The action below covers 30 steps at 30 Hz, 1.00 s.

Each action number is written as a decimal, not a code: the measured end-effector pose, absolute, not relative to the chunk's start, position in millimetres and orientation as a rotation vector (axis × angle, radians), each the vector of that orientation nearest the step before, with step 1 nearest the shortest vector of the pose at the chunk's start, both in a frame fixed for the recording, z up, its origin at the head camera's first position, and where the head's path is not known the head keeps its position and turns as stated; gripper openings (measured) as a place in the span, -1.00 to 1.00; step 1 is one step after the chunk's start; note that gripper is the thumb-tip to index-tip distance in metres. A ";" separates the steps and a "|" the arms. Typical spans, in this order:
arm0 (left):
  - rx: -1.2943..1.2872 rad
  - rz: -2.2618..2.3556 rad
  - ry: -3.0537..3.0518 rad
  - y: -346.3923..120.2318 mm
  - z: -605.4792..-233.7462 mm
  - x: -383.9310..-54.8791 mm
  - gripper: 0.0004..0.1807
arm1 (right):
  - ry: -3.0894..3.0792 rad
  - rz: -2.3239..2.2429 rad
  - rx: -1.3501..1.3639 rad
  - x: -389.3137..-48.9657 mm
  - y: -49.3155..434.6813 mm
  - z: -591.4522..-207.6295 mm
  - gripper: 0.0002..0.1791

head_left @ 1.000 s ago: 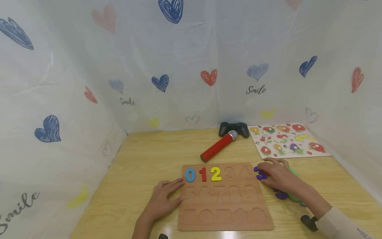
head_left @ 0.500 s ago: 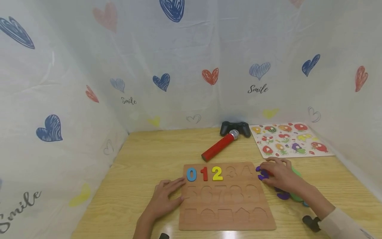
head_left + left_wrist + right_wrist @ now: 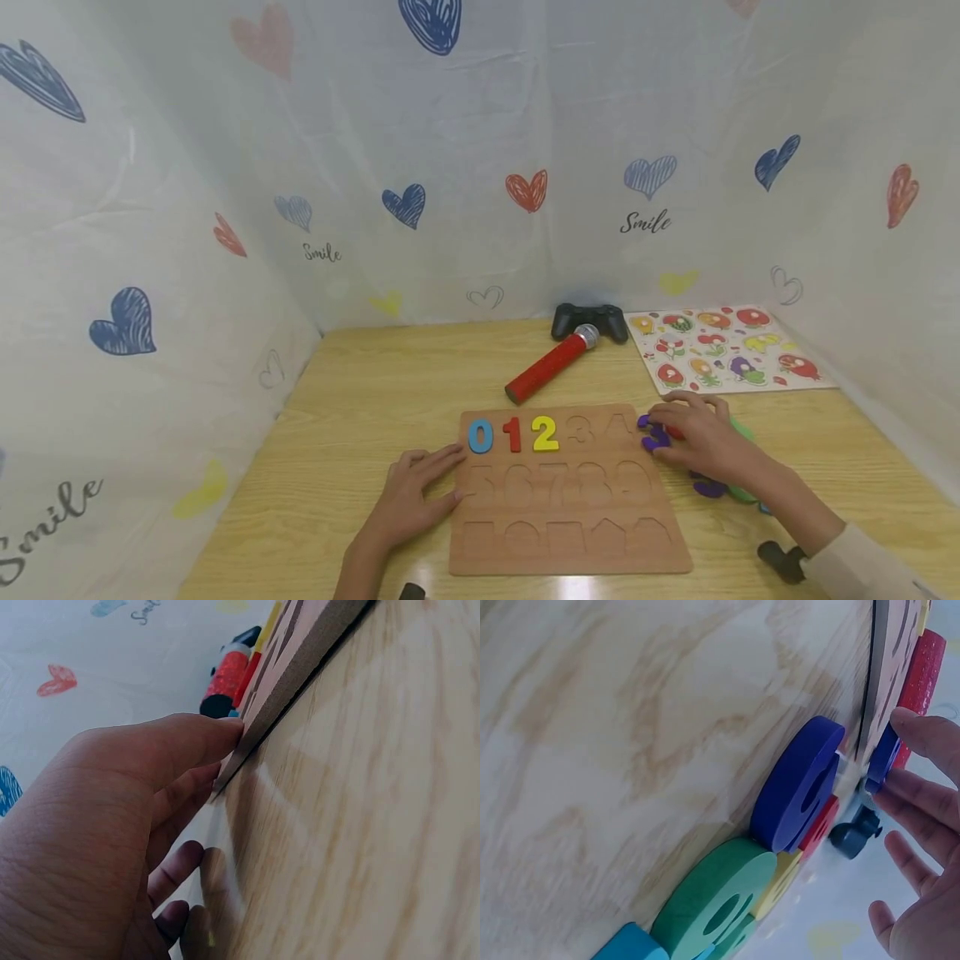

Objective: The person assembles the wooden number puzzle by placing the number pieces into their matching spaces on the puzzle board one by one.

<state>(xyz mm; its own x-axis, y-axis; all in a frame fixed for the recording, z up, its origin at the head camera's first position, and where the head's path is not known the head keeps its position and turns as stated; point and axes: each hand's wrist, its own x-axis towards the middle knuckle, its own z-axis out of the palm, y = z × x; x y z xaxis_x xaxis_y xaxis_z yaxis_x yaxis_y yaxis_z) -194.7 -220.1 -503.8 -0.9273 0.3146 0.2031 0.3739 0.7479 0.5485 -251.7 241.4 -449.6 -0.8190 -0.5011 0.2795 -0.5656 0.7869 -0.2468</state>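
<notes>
A wooden number board (image 3: 562, 533) lies on the table, with a blue 0 (image 3: 481, 436), a red 1 (image 3: 512, 434) and a yellow 2 (image 3: 545, 434) in its top row. My left hand (image 3: 412, 496) rests at the board's left edge, thumb and fingertips touching it, as the left wrist view also shows. Just off the board's upper right corner, my right hand (image 3: 705, 442) pinches a purple number 3 (image 3: 655, 434) between thumb and fingers. In the right wrist view this purple piece (image 3: 883, 757) stands near the board's edge. Part of it is hidden by the fingers.
Loose number pieces lie under and beside the right hand, among them a purple one (image 3: 795, 787), a green one (image 3: 712, 900) and a blue one (image 3: 630, 946). Behind the board are a red microphone (image 3: 547, 368), a black game controller (image 3: 589, 322) and a fruit puzzle board (image 3: 727, 350).
The purple 3 has shifted slightly toward the board in the right fingers. The left hand stays at the board's edge, and the head view has moved a little.
</notes>
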 end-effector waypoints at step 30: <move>-0.559 -0.906 -2.853 -220.9 -504.3 -195.1 -0.42 | -2.781 0.449 0.894 -248.1 213.4 -439.9 -0.59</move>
